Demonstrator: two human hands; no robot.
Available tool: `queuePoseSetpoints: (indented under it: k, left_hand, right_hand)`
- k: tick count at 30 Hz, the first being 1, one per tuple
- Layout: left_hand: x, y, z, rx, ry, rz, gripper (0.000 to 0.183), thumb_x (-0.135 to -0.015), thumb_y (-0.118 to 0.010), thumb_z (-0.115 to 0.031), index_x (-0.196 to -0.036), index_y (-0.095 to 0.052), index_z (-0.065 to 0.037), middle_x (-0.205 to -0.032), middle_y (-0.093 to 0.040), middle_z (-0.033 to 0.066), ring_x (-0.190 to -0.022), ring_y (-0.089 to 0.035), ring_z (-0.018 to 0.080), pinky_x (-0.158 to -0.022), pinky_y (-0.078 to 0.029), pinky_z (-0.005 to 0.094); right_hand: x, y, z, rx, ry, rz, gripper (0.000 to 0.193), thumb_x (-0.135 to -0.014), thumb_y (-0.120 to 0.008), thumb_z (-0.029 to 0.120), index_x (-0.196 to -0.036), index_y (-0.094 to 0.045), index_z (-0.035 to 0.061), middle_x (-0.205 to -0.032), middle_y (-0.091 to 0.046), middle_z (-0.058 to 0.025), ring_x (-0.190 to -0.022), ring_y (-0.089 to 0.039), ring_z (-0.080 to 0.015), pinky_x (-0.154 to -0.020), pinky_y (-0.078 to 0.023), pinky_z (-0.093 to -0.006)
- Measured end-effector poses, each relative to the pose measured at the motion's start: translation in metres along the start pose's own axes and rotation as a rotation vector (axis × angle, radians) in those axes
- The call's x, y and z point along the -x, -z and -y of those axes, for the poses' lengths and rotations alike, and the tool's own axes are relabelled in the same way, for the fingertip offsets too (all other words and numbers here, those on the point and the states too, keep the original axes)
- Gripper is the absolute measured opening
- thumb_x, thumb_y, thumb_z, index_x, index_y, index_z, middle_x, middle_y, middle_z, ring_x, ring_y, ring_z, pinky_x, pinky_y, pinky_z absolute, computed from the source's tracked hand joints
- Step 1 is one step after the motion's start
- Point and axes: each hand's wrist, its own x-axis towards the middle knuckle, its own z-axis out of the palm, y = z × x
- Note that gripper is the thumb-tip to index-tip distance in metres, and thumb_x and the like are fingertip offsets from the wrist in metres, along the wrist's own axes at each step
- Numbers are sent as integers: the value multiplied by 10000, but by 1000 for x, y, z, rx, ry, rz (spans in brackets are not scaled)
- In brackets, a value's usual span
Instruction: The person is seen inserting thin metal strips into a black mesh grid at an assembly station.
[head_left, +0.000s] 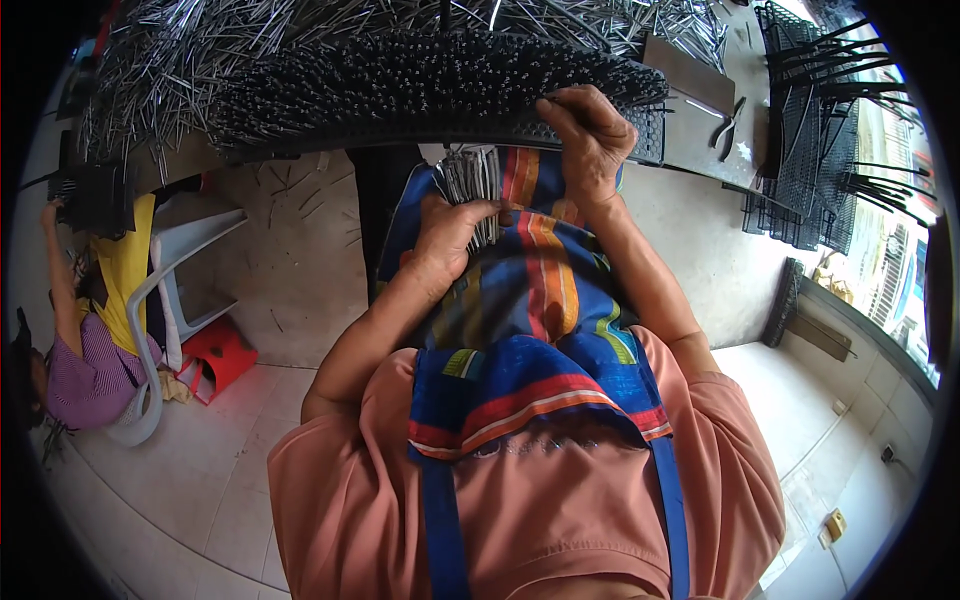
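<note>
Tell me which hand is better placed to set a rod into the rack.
Likely the right hand: it is raised at the rack, near its right end; whether it pinches anything is unclear. The left hand is lower, occupied with the bundle.

I count two hands of my own — one left hand [447, 237], one right hand [592, 130] — and one bundle of thin metal strips [470, 180], packed too tightly to number. At the far side stands one long black rack [650, 135], its upright rods [440, 95] too many to count, as are the loose strips [190, 60] beyond. Far right, I have one pair of pliers [731, 121], one brown board [690, 75] and several overlapping mesh racks [820, 150]. To the left: one co-worker [85, 370], one grey chair [190, 240], one red object [228, 360]. I wear one striped apron [530, 385] with two blue straps [441, 525].
</note>
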Motion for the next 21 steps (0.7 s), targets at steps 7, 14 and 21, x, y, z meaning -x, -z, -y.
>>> queuePoseSetpoints:
  k: [7,14,21]
  left_hand:
    - [4,-4,-5,0,-30,11,191,-728,-701,91,-915,-678,61,-821,-709,146,-664,-702,232,-607,-592,334]
    - [2,-5,-4,29,-58,27,187,-734,-691,84,-918,-677,55,-828,-709,150,-662,-699,238,-622,-594,334]
    - [0,-7,-7,74,2,114,355,-720,-636,144,-1053,-657,25,-934,-703,117,-772,-702,219,-685,-602,335]
  right_hand:
    - [2,-3,-6,211,132,125,120,-716,-759,-46,-806,-696,2,-744,-637,-39,-655,-586,-94,-591,-453,-223]
    - [4,-10,4,427,223,178,124,-745,-752,8,-863,-719,25,-720,-618,-81,-601,-604,-170,-546,-466,-279]
    - [14,1,-4,437,177,192,126,-787,-714,11,-913,-710,22,-768,-650,-112,-640,-642,-208,-578,-491,-290]
